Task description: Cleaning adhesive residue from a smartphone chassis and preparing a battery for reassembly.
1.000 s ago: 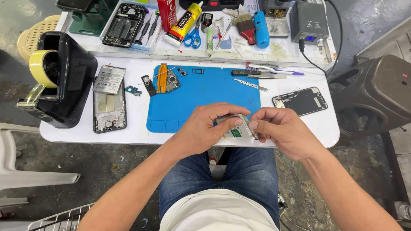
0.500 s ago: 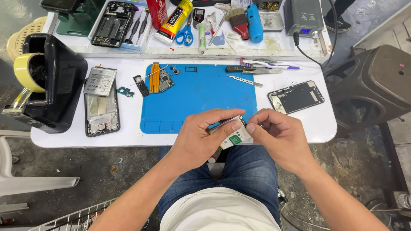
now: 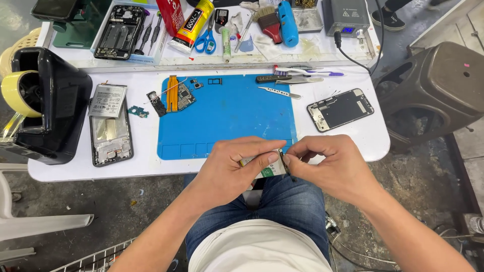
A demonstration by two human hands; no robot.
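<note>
Nearest, over the lap and just past the near edge of the white table (image 3: 353, 143), both hands meet on one small flat phone part (image 3: 267, 168); the left hand (image 3: 232, 168) pinches it from the left, thumb on top and fingers curled under; the right hand (image 3: 333, 168) is closed on a thin dark strip at the part's right edge, fingertips (image 3: 291, 160) tight together; the part hangs in the air, off the table, between the two hands. Just beyond the knuckles lies the near rim of the blue mat (image 3: 227, 121), whose middle is bare, so there is free room ahead of the hands; to the left, well apart, an opened phone frame (image 3: 111, 141) lies close to the table's near edge, a battery (image 3: 107, 100) overlapping its far end; to the right a phone screen (image 3: 340, 108) lies tilted near the right edge. Farther, at the mat's far left corner, a small circuit board (image 3: 184, 94); at its far right, tweezers (image 3: 280, 92); beyond, a crowded row with blue-handled scissors (image 3: 205, 40).
</note>
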